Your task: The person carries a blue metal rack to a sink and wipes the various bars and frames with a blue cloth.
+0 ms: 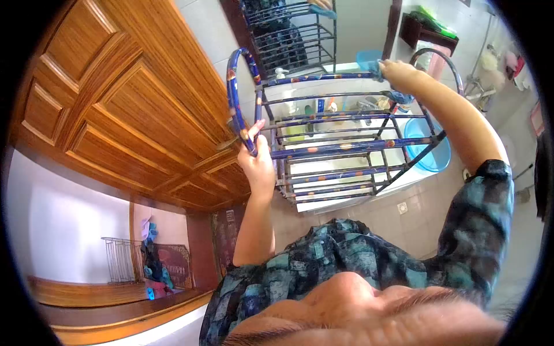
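A rack of dark blue patterned tubes [346, 149] is held up over the white sink counter [340, 202], with a curved loop at each end. My left hand [257, 158] grips the rack's left end, at the bottom of the patterned loop. At the rack's far right, my right hand [398, 75] is closed on a blue-grey cloth [376, 70], which lies against the upper tube. Another bunched blue piece [399, 97] shows on the rack just below that hand.
A brown wooden door [133, 104] stands at the left. Behind the rack are a mirror [358, 34] and bottles by the tap. A light blue basin [430, 147] sits at the right, below a dark wall shelf [424, 34].
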A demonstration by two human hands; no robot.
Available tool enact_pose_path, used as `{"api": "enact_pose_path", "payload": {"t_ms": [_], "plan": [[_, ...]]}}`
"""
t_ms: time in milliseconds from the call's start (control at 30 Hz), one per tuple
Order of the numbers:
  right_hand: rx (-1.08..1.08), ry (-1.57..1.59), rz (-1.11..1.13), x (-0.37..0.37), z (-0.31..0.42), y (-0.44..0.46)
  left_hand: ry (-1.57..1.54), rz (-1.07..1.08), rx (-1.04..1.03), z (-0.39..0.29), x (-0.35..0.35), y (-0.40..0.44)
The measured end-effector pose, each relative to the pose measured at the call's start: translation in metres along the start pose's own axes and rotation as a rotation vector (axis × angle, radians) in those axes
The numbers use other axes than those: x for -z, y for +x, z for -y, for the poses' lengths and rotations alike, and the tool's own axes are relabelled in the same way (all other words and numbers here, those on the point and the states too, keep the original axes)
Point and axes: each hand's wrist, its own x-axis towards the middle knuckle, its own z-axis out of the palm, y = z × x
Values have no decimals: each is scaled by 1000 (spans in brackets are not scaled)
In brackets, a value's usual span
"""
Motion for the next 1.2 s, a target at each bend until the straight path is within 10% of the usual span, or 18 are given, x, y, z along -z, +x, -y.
{"api": "enact_pose_path", "payload": {"t_ms": [300, 567, 767, 900, 1200], "plan": [[508, 777, -667, 62, 149, 48, 48, 65, 30, 18, 12, 6], [537, 484, -531, 61, 251, 21, 75, -12, -57, 20, 9, 1], [622, 889, -307, 85, 230, -7, 31, -86, -199, 26, 9, 3], [229, 1657, -318, 97, 186, -17, 30, -55, -43, 10, 12, 1], [376, 533, -427, 38, 217, 17, 132, -62, 43, -9, 8, 2]]}}
